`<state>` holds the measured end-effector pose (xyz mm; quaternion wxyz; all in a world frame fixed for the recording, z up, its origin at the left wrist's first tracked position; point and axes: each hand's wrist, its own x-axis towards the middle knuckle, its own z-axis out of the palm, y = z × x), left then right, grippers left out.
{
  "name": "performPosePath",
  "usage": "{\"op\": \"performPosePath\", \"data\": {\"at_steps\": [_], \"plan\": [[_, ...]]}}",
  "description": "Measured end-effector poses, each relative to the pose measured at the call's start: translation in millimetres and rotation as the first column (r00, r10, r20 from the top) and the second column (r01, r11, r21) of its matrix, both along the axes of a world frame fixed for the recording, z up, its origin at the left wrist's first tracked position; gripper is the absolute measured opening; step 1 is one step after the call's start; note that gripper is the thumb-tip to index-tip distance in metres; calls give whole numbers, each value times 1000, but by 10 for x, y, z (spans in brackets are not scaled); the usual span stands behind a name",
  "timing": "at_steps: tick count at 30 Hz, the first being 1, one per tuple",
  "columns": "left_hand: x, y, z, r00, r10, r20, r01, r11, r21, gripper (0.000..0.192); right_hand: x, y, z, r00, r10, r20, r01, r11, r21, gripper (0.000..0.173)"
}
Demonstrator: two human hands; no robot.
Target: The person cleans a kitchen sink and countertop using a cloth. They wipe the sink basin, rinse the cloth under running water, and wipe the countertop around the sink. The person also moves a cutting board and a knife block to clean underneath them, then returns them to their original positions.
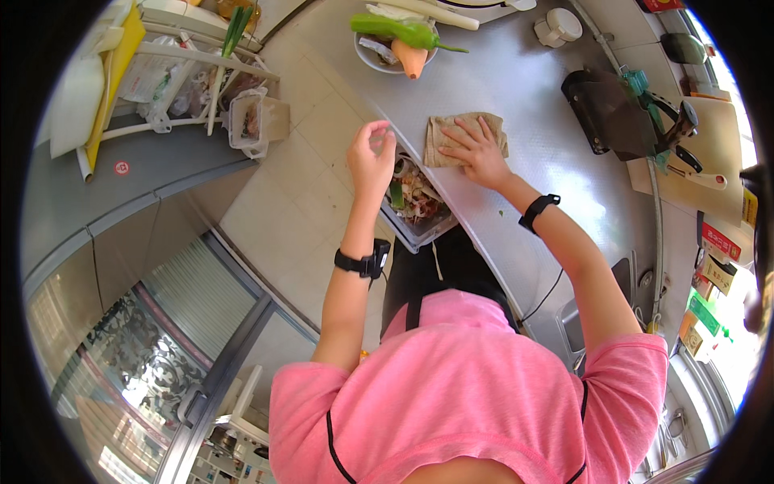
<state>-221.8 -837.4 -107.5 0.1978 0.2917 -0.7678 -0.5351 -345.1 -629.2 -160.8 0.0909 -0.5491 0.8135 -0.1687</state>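
Note:
My right hand (478, 151) lies flat, fingers spread, on a folded brown cloth (444, 130). The cloth rests on the stainless steel counter (514, 91) near its front edge. My left hand (372, 154) hovers off the counter edge with its fingers loosely bent and the thumb apart; I see nothing in it. Next to it, a clear plastic bin (417, 233) full of food scraps (417, 196) sits at the counter's front, below the top. A tiny green scrap (500, 213) lies on the steel, nearer me than the cloth.
A bowl (369, 60) with a green pepper (393, 27) and a peeled orange-coloured vegetable (410, 57) stands farther back. On the right are a knife block (611, 115), a white lidded jar (557, 27), a cutting board (713, 175) and a sink (571, 320). A vegetable rack (199, 54) stands left.

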Motion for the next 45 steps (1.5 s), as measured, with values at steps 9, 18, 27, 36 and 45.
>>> {"op": "performPosePath", "data": {"at_steps": [9,18,27,36,45], "plan": [[-309,242,-309,948,-308,73,316,899,-303,31,-602,-625,-186,980,-159,-118,159,987,-12,52],[-90,812,-535,761,-522,386,645,539,-542,66,246,137,-236,992,-126,-14,123,985,-121,52],[998,2880,-387,645,-474,600,757,284,-589,67,1304,2135,-96,991,-15,136,37,986,-163,55],[1785,5081,-499,293,-755,586,848,-78,-524,56,2550,4657,143,935,-326,138,327,945,13,43],[1769,6078,27,4,-1000,12,940,0,-342,33,2969,6019,439,515,-801,304,809,572,137,40]]}}
